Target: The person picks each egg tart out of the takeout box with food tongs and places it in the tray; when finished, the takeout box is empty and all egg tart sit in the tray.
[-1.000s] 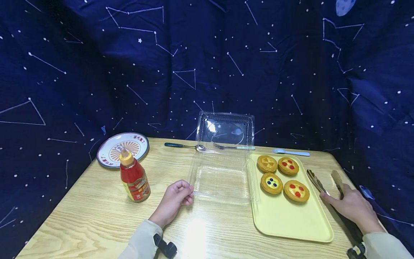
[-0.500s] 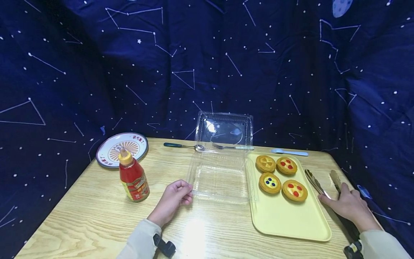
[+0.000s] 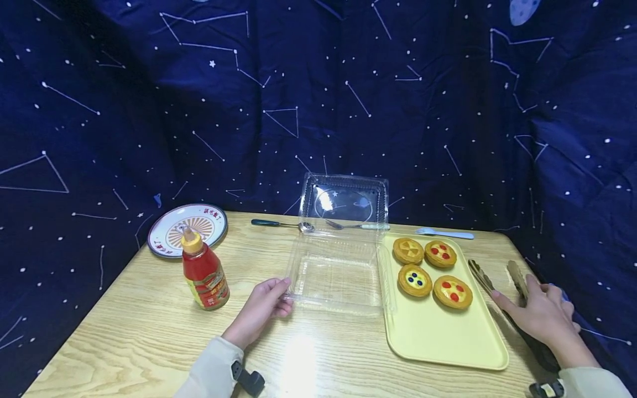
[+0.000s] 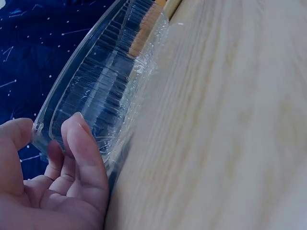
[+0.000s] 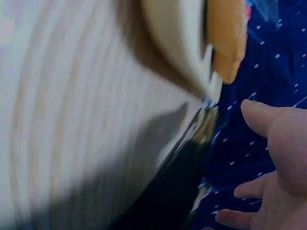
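Observation:
My left hand point(image 3: 262, 307) pinches the near left corner of a clear plastic clamshell container point(image 3: 338, 303), whose lid point(image 3: 343, 204) stands raised at the back. In the left wrist view, thumb and fingers are on either side of the corner of the container point(image 4: 91, 91). At the right, my right hand point(image 3: 547, 315) hovers over metal tongs point(image 3: 480, 275) lying spread beside the tray. The right wrist view shows its fingers loose and apart from the dark tongs handle point(image 5: 168, 187). Several tarts point(image 3: 415, 281) with fruit-like toppings sit on a yellow tray point(image 3: 445, 345).
A red squeeze bottle point(image 3: 206, 276) stands at the left, before a patterned plate point(image 3: 219, 221). Along the back lie a dark-handled spoon point(image 3: 266, 223), a fork point(image 3: 373, 226) seen through the container, and a light blue fork point(image 3: 450, 234). A starry cloth point(image 3: 249, 138) hangs behind.
My right hand has risen off the tongs and its fingers have loosened. The left hand has shifted slightly left, with its grip kept at the container's corner.

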The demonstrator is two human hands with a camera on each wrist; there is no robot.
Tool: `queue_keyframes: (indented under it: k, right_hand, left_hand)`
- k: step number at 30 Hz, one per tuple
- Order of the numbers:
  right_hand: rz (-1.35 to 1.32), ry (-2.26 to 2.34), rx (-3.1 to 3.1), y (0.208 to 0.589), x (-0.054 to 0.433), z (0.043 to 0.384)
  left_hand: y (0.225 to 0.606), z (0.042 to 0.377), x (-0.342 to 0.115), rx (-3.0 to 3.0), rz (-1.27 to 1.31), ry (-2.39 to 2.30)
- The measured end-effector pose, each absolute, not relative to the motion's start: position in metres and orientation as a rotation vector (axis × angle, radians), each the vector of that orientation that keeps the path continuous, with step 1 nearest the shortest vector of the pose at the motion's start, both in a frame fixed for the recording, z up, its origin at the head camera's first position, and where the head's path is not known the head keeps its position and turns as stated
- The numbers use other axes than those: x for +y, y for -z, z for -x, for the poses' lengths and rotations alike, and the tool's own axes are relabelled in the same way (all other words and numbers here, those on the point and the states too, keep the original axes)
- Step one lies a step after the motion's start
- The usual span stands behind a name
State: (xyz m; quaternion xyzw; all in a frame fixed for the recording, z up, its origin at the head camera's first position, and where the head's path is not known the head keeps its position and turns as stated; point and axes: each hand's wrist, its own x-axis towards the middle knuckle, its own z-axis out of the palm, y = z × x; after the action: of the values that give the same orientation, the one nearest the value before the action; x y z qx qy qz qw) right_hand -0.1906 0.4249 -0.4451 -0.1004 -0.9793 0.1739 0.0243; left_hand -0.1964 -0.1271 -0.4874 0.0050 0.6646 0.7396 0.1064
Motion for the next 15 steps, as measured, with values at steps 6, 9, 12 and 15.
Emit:
queue_keyframes:
  k: [6,9,12,15]
  right_hand:
    - [0.187,-0.532,-2.907,0.438,0.403,0.182]
    - [0.102,-0.528,-2.836,0.432,0.39,0.177]
    - [0.02,-0.534,-2.78,0.426,0.374,0.173]
    - [-0.055,-0.578,-2.743,0.421,0.355,0.172]
  left_hand:
    - [0.484,0.196,-0.13,2.035,0.021,-2.145]
    - [0.481,0.198,-0.129,2.071,0.0,-2.145]
    - [0.479,0.2,-0.13,2.16,0.013,-2.116]
    - [0.476,0.199,-0.131,2.308,0.042,-2.031]
